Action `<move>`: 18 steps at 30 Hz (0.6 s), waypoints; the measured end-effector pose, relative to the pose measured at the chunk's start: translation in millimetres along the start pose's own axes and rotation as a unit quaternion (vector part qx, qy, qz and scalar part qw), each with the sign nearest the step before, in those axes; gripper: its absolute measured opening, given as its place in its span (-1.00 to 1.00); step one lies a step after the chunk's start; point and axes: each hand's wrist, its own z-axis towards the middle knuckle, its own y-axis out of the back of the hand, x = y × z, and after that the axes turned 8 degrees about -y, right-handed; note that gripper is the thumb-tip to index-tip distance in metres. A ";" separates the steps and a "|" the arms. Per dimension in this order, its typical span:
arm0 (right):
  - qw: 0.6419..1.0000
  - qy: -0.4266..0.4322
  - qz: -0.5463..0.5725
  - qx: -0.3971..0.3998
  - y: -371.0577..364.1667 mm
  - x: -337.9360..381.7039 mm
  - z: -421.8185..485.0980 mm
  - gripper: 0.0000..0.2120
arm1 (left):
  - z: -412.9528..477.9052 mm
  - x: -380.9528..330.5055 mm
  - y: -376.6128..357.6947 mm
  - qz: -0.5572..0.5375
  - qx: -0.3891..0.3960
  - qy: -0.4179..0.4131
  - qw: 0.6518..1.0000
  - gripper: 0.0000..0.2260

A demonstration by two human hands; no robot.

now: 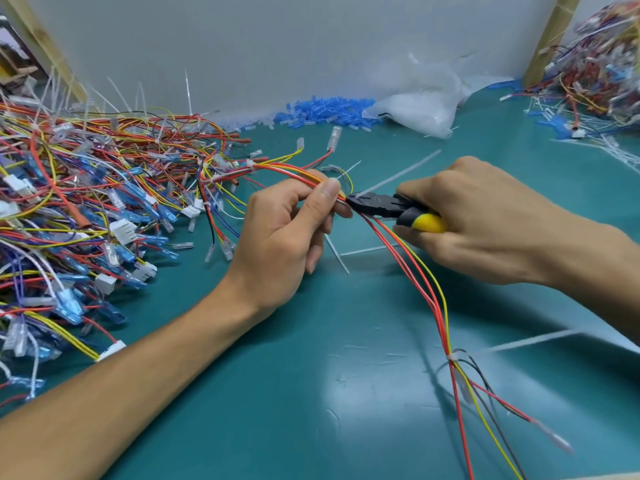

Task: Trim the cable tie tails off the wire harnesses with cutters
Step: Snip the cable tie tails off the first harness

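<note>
Person's left hand (277, 233) with its grip pinching a red-and-yellow wire harness (284, 168) above the teal worktop (277, 393), right hand (478, 216) with its grip curled round yellow-handled cutters (377, 206), nose at the white cable tie tail (398, 174) beside the left thumb, tangled harness pile (86, 202) at left, blue sleeves (325, 112) and plastic bag (422, 109) behind.

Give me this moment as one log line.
left hand: pinches harness | right hand: grips cutters | tie tail: at cutter tips
</note>
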 end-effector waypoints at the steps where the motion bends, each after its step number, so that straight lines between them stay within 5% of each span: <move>1: 1.000 0.001 -0.005 -0.003 -0.8 1.5 0.4 -0.71 | 0.5 0.0 0.1 -0.004 -0.003 0.004 1.000 -0.62; 18: 1.000 0.014 0.025 -0.005 0.5 2.2 -1.9 -0.89 | 1.3 -3.9 4.3 -0.057 0.037 0.024 0.997 -0.70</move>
